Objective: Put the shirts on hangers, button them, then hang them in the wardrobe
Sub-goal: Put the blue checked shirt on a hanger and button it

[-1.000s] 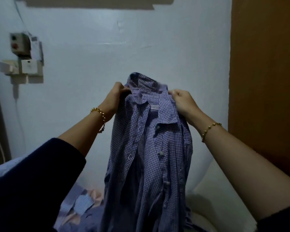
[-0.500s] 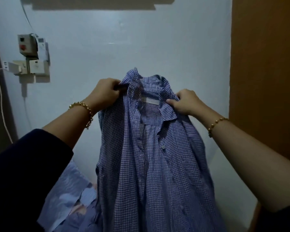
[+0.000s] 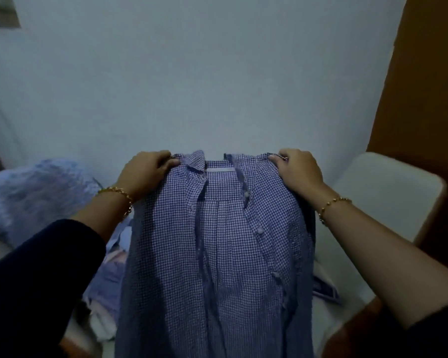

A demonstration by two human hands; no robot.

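Note:
A blue-and-white checked shirt [image 3: 217, 254] hangs spread out in front of me, unbuttoned, its collar and white neck label facing me. My left hand [image 3: 145, 174] grips the shirt's left shoulder beside the collar. My right hand [image 3: 299, 171] grips the right shoulder. Both hands hold the shirt at the same height, about a shirt's width apart. White buttons run down the right front edge. No hanger is in view.
A pile of pale blue and pink clothes [image 3: 36, 197] lies at the lower left on a bed. A white cushioned seat [image 3: 383, 192] stands at the right. A brown wooden panel [image 3: 424, 86] rises along the right edge. A pale wall [image 3: 192, 73] is straight ahead.
Both hands have pulled apart and come down, spreading the bunched shirt wide at the shoulders. My view has tilted down, so the wall switch box has left the frame.

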